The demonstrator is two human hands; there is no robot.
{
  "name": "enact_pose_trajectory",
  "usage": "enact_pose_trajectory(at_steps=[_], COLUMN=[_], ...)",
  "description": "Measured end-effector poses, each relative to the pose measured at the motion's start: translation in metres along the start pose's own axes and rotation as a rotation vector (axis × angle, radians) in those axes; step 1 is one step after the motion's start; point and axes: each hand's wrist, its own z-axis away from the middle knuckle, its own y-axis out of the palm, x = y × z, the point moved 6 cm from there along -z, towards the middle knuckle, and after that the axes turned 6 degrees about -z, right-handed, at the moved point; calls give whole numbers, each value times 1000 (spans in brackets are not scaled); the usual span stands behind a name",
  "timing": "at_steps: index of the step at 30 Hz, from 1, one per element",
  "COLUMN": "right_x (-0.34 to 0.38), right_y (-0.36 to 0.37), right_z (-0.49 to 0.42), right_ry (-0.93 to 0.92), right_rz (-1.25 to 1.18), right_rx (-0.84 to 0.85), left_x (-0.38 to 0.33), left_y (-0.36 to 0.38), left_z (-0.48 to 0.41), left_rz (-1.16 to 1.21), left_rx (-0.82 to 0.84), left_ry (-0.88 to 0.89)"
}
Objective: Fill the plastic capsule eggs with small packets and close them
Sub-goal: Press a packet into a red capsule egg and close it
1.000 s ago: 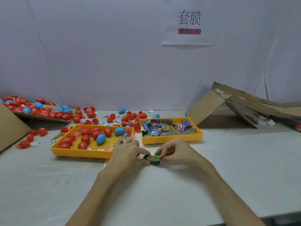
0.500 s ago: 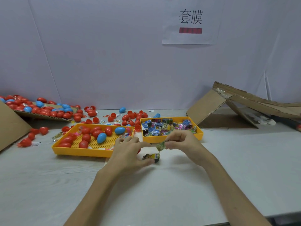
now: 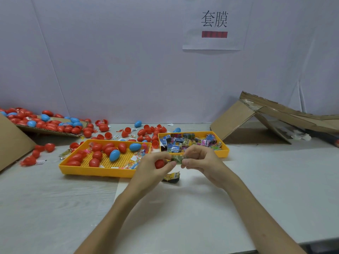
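Note:
Both hands are raised just above the table in front of the two yellow trays. My left hand cups a red egg half in its palm and pinches one end of a small green packet. My right hand pinches the packet's other end. Below them a dark packet with a yellow barcode label lies on the table. The left yellow tray holds red and blue eggs and small toys. The right yellow tray is full of colourful packets.
Loose red and blue eggs are scattered behind the trays and piled on a cardboard sheet at the far left. A collapsed cardboard box lies at the right. A brown cardboard flap leans at the left edge.
The hands have lifted off the table. My right hand raised the green packet from the dark one, and my left hand now pinches it too, with the red egg half showing in its palm.

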Motion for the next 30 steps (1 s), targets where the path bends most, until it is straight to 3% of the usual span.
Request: enact_pose_trajectory(at_steps=[20, 30], right_x=[-2, -3], right_y=[2, 3], right_z=[-3, -3], right_ry=[24, -77], right_rz=[-98, 120], right_rx=[-9, -50], left_x=[8, 10], left_y=[-8, -1], left_z=[-4, -2], left_rz=[77, -41], left_rx=[-121, -75], left_ry=[-108, -76])
